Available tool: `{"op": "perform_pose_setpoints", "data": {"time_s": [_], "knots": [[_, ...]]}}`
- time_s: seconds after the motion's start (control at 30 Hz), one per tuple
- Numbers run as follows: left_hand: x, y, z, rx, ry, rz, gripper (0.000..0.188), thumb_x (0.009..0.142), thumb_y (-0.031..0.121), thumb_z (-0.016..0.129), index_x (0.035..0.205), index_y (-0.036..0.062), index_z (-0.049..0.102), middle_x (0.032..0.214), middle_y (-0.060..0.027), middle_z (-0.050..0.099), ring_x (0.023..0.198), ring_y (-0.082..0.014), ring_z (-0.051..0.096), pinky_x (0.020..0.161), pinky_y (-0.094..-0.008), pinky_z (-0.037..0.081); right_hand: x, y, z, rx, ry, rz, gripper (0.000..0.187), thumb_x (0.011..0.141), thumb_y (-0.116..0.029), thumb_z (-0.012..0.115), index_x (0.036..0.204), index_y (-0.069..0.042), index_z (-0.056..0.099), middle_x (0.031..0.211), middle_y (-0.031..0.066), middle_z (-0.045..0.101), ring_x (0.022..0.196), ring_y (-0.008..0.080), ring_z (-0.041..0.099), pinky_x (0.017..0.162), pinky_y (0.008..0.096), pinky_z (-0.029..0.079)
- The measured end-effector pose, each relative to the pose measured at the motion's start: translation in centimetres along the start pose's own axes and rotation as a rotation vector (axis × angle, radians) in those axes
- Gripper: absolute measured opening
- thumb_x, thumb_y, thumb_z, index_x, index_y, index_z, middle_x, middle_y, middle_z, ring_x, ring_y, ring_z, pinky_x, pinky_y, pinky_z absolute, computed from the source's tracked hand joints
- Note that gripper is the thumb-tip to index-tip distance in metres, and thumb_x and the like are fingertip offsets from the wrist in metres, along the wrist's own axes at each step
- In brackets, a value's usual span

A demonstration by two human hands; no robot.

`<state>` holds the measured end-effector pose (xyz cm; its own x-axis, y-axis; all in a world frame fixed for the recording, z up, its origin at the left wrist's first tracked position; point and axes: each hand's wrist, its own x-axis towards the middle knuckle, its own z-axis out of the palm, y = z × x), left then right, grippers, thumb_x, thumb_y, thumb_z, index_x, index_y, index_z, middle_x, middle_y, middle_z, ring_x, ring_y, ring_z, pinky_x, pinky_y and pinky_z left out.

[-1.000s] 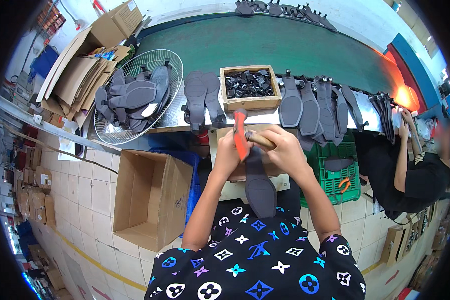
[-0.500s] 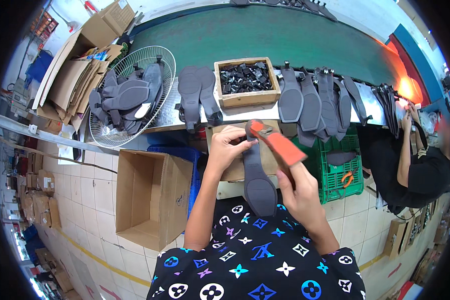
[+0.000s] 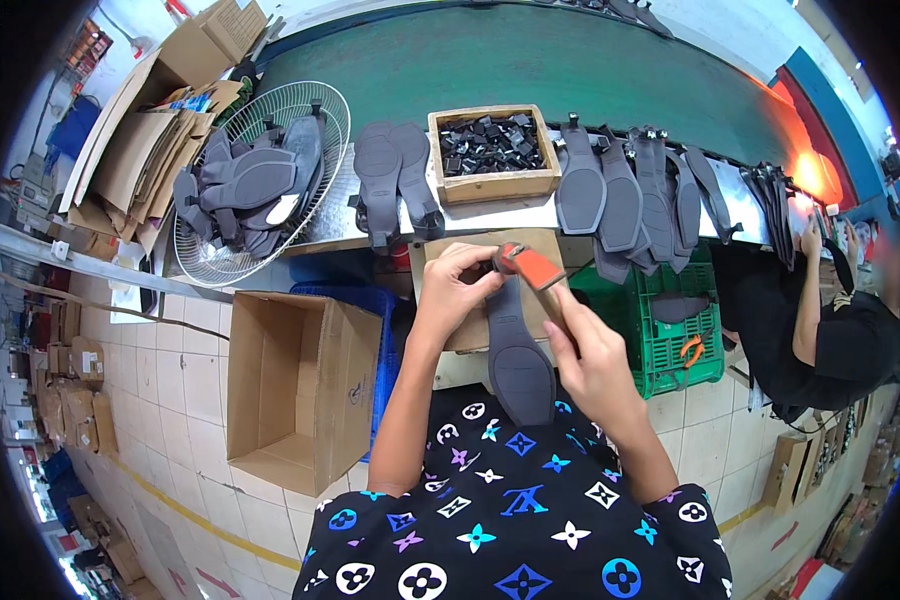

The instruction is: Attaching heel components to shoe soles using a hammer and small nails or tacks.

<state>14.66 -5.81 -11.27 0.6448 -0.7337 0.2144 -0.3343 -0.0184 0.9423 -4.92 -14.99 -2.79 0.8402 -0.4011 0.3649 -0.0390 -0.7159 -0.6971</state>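
A dark grey shoe sole [image 3: 522, 375] lies lengthwise in front of me, its wide end toward my body. Its narrow heel end rests over a cardboard-topped block [image 3: 545, 242]. My left hand [image 3: 455, 290] pinches the sole at that heel end, thumb and forefinger closed on it. In my right hand [image 3: 598, 360] is a hammer [image 3: 536, 267] with an orange handle, the fingers wrapped round it. The hammer's head is right over the heel end, beside my left fingertips, and hides what lies beneath. Whether it touches, I cannot tell.
Beyond the block stands a wooden box [image 3: 495, 185] of small black heel pieces. Soles [image 3: 582, 195] lie to its right; a wire basket [image 3: 260, 190] of soles is at left. Below are a cardboard box [image 3: 300, 385] and green crate [image 3: 682, 340]. A co-worker [image 3: 820, 310] sits at right.
The hammer's handle has swung down and left, nearer the sole, and my right hand has moved with it. My left hand still pinches the heel end.
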Motion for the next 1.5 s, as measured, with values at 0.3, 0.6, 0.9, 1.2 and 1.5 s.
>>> {"op": "perform_pose_setpoints", "data": {"time_s": [0.3, 0.6, 0.9, 1.2, 1.5], "knots": [[-0.9, 1.1, -1.7, 0.366, -0.212, 0.055, 0.133, 0.069, 0.042, 0.084, 0.153, -0.0002, -0.009, 0.133, 0.0006, 0.061, 0.137, -0.0255, 0.041, 0.12, -0.0484, 0.007, 0.8, -6.6, -7.5, -0.012, 0.242, -0.234, 0.032, 0.099, -0.009, 0.05, 0.12, 0.015, 0.047, 0.079, 0.0119, 0.059, 0.058, 0.0113, 0.05, 0.049, 0.024, 0.043], [-1.5, -0.4, -0.8, 0.737, -0.196, 0.015, 0.131, 0.069, 0.05, 0.081, 0.155, 0.0056, -0.008, 0.147, 0.0014, 0.048, 0.146, -0.0243, 0.027, 0.114, -0.065, 0.0, 1.4, 0.6, -1.5, -0.095, 0.057, -0.033, 0.038, 0.092, -0.002, 0.059, 0.129, 0.006, 0.051, 0.105, 0.0272, 0.065, 0.093, 0.0416, 0.067, 0.076, 0.0417, 0.055], [-1.0, 1.0, -1.0, 0.593, -0.232, -0.023, 0.104, 0.071, 0.053, 0.077, 0.154, 0.0175, 0.026, 0.155, 0.0002, 0.038, 0.149, -0.0276, 0.017, 0.114, -0.0653, -0.005, 1.3, -0.4, -1.0, 0.034, -0.185, 0.166, 0.047, 0.089, 0.0, 0.061, 0.135, 0.004, 0.049, 0.108, 0.0267, 0.064, 0.09, 0.0397, 0.067, 0.076, 0.0401, 0.055], [-1.4, 1.2, -0.5, 0.42, -0.02, 0.44, 0.023, 0.082, 0.02, 0.072, 0.1, 0.006, 0.072, 0.099, -0.0087, 0.071, 0.102, -0.0316, 0.065, 0.092, -0.04, 0.047, 2.7, 0.7, -4.5, -0.067, 0.094, 0.021, 0.035, 0.09, -0.001, 0.064, 0.124, 0.002, 0.058, 0.087, 0.0144, 0.066, 0.068, 0.025, 0.063, 0.062, 0.0329, 0.05], [-7.4, 13.9, 0.1, -0.345, -0.546, 0.003, 0.022, 0.092, 0.016, 0.061, 0.094, -0.0015, 0.073, 0.078, -0.0082, 0.058, 0.074, -0.0185, 0.056, 0.067, -0.0312, 0.044, 3.5, 8.1, -1.4, -0.493, -0.385, -0.368, 0.053, 0.083, -0.017, 0.069, 0.134, -0.013, 0.056, 0.097, 0.0088, 0.058, 0.088, 0.0269, 0.059, 0.075, 0.0392, 0.048]]}}
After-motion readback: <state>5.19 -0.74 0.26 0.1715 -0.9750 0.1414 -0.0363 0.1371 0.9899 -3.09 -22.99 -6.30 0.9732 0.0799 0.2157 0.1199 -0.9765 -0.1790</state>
